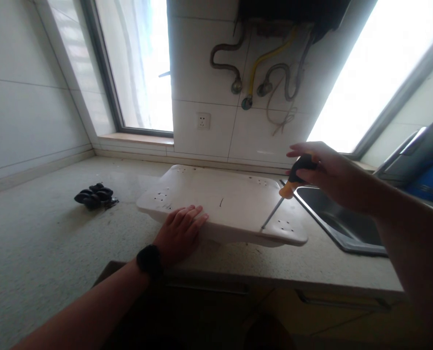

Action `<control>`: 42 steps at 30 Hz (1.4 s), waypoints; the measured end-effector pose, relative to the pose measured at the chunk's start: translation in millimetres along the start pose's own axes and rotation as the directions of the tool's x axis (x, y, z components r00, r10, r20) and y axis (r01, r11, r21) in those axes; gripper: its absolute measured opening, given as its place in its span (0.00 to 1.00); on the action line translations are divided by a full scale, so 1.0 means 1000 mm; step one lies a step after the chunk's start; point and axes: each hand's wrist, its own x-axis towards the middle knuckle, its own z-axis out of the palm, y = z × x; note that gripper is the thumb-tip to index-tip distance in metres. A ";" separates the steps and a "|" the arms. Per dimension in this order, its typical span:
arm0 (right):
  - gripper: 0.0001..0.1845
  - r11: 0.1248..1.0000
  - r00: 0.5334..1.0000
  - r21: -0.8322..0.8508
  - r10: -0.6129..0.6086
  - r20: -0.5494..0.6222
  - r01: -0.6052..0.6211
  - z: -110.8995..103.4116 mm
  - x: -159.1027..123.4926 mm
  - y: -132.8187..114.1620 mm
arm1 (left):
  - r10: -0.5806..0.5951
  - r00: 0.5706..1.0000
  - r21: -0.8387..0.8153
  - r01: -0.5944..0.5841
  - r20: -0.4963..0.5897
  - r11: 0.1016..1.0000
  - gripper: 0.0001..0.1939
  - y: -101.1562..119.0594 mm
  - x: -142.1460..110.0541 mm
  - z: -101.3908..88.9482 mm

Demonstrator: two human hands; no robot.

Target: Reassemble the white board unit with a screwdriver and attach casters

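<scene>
A white plastic board [234, 199] with small groups of holes at its corners lies on the speckled countertop [37, 243]. My left hand [181, 233] rests flat on the board's near left edge, fingers stretched out; a black watch sits on that wrist. My right hand [329, 172] is closed round the black and orange handle of a screwdriver [287, 192]. The screwdriver's metal tip touches the board near its right front corner holes.
A steel sink [333, 218] is set into the counter right of the board. A pile of small black parts [95, 196] lies on the counter at left. Pipes, hoses and a wall socket [203, 120] are on the tiled wall behind.
</scene>
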 end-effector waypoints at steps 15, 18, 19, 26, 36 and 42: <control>0.29 0.929 0.995 -0.364 0.035 -0.094 -0.066 -0.010 -0.001 -0.030 | 0.001 1.000 0.019 -0.001 -0.004 1.000 0.25 0.001 0.001 0.001; 0.31 0.918 0.996 -0.387 0.066 -0.067 -0.087 -0.011 -0.002 -0.030 | 0.005 1.000 0.019 -0.005 -0.003 1.000 0.26 0.001 0.001 0.000; 0.33 0.934 0.996 -0.346 0.085 -0.025 -0.088 -0.012 -0.002 -0.030 | 0.005 1.000 0.018 -0.005 -0.002 1.000 0.26 0.001 0.001 0.000; 0.34 0.986 0.991 -0.142 0.103 0.088 -0.090 -0.011 -0.002 -0.033 | 0.005 1.000 0.014 -0.005 0.001 1.000 0.26 0.001 0.001 -0.001; 0.26 0.925 0.989 -0.351 0.143 -0.040 -0.148 -0.004 -0.001 -0.048 | 0.001 1.000 0.003 -0.001 0.003 1.000 0.27 0.001 0.001 -0.001; 0.24 0.885 0.989 -0.442 0.115 -0.095 -0.145 0.000 -0.005 -0.048 | -0.009 1.000 -0.016 0.009 0.012 1.000 0.28 0.000 0.000 -0.001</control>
